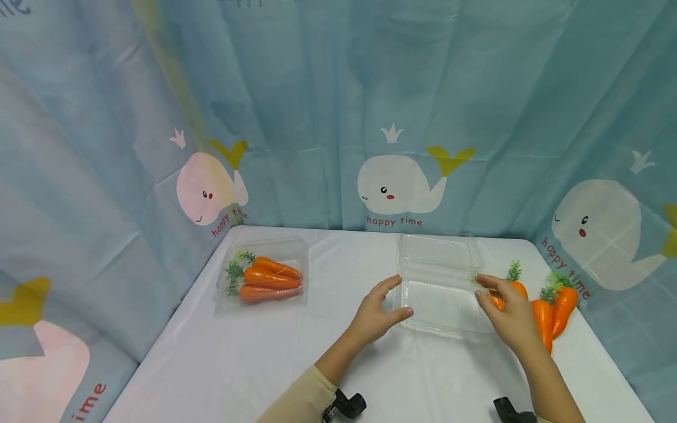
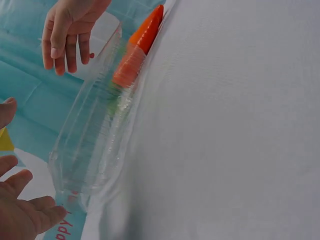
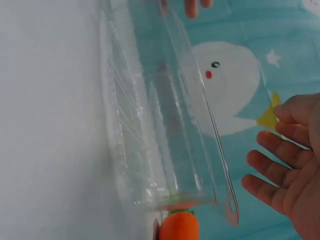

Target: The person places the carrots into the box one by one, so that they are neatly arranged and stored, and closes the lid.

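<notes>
Three carrots aside in the left box, hovering with the left hand just beside the open box on the table, with fingers spread, risking sliding or tipping such thin plastic by brushing its edge; hovering with the right hand near loose carrots, with fingers apart and pinching nothing, possibly rolling one away by bumping it.

On the blue curtain before me I read "happy time" in red lettering beneath the middle whale, and again beneath the far-left whale and the right whale. Near left, I read only "time", also red. Dark letters at the curtain's top edge are cut off.
</notes>
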`<state>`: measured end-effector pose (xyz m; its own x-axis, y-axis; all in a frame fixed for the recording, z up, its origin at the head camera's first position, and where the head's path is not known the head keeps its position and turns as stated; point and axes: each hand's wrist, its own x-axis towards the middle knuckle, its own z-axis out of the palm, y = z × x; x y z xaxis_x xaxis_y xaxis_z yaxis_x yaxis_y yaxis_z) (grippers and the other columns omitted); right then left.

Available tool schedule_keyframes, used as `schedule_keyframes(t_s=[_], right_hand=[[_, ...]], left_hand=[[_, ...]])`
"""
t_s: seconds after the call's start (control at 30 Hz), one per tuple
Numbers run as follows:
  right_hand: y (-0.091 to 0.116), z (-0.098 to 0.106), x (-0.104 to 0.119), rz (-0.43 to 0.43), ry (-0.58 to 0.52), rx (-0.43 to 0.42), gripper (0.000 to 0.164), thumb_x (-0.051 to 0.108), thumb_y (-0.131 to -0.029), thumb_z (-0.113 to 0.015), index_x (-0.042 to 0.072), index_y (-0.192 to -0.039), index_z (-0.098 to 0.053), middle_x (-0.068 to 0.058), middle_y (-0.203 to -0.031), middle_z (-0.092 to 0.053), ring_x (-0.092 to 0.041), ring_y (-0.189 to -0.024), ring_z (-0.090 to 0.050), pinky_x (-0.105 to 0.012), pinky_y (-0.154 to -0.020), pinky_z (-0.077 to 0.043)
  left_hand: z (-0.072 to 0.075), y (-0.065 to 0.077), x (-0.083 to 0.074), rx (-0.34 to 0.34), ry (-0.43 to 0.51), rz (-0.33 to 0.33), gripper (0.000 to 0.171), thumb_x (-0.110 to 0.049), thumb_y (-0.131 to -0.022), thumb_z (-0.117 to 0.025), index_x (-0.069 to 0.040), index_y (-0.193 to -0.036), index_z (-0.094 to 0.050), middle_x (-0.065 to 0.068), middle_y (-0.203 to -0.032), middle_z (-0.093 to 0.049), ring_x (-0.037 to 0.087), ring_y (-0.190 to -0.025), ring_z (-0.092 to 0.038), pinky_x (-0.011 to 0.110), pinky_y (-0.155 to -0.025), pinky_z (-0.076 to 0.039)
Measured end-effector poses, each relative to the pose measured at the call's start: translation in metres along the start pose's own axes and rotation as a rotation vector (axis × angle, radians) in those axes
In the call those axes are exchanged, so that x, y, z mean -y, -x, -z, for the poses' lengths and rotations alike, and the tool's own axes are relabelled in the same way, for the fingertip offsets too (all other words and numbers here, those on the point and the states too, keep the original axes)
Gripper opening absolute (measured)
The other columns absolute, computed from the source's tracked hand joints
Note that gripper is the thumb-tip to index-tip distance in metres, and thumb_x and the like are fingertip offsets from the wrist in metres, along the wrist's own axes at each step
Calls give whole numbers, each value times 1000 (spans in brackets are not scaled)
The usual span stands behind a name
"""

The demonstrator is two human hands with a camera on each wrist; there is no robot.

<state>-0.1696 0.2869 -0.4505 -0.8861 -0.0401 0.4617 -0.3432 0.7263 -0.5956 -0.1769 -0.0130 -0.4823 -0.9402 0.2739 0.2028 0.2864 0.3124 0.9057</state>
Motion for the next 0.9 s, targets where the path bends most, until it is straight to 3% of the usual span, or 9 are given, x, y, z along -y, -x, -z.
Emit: schedule_keyframes(t_s=[0.07, 0.17, 0.23, 0.3, 0.47, 0.53, 0.63, 0.7, 0.9], right_hand=[[1, 4, -5, -24, 5, -17, 36, 21, -101, -67, 6, -133, -65, -11, -130, -69, -26, -110, -63, 5, -89, -36], [3, 9, -11, -41, -11, -39, 35, 18, -100, -68, 5, -132, -66, -12, -130, -68, -2, -107, -62, 5, -88, -37], [4, 13, -14, -54, -20, -53, 35, 16, -99, -69, 6, -133, -66, -13, -130, -67, 14, -104, -53, 5, -87, -37], [4, 15, -18, -68, -22, -64, 36, 15, -100, -68, 6, -134, -65, -14, -130, -66, 18, -104, -49, 6, -86, -37], [4, 22, -26, -148, 35, -66, 39, 23, -102, -64, 9, -139, -62, -15, -136, -63, -25, -116, -62, 5, -86, -34], [4, 24, -29, -189, 44, -54, 42, 26, -103, -63, 9, -141, -60, -17, -139, -61, -39, -120, -59, -8, -99, -44], [5, 27, -34, -254, 54, -52, 44, 28, -104, -62, 9, -143, -59, -19, -142, -58, -45, -124, -57, -41, -109, -51], [6, 29, -38, -292, 46, -59, 45, 28, -104, -61, 8, -144, -58, -21, -143, -57, -47, -125, -56, -63, -104, -47], [7, 35, -52, -420, 62, -46, 49, 31, -105, -58, 12, -150, -52, -21, -149, -53, -48, -131, -52, -67, -99, -47]], left_hand=[[-3, 0, 2, 2, 16, 5, 76, -36, -89, -81, -17, -155, -46, -8, -160, -43, 15, -150, -37, 44, -122, -37], [-6, 0, 5, 16, 44, 11, 79, -34, -89, -81, -17, -156, -44, -8, -162, -41, 14, -151, -35, 40, -123, -36], [-8, 1, 6, 22, 61, 14, 81, -32, -89, -82, -16, -157, -42, -7, -163, -39, 14, -152, -33, 38, -123, -35], [-9, 0, 6, 27, 73, 11, 82, -28, -89, -82, -13, -158, -41, -7, -164, -37, 15, -153, -31, 38, -124, -34], [-13, 1, 10, 33, 80, 14, 83, -26, -88, -84, -13, -157, -41, -5, -164, -36, 15, -153, -31, 38, -124, -33], [-15, 1, 12, 38, 75, 18, 83, -27, -87, -84, -14, -157, -42, -4, -164, -37, 14, -153, -31, 36, -123, -33], [-18, 2, 15, 42, 78, 26, 84, -26, -86, -85, -15, -158, -41, -3, -164, -38, 15, -152, -33, 34, -122, -34], [-20, 2, 17, 42, 79, 32, 86, -24, -85, -86, -14, -158, -41, -3, -163, -39, 17, -152, -34, 33, -122, -35], [-22, 2, 21, 23, 88, 34, 86, -16, -84, -86, -10, -157, -42, 0, -162, -41, 19, -150, -37, 31, -119, -37]])
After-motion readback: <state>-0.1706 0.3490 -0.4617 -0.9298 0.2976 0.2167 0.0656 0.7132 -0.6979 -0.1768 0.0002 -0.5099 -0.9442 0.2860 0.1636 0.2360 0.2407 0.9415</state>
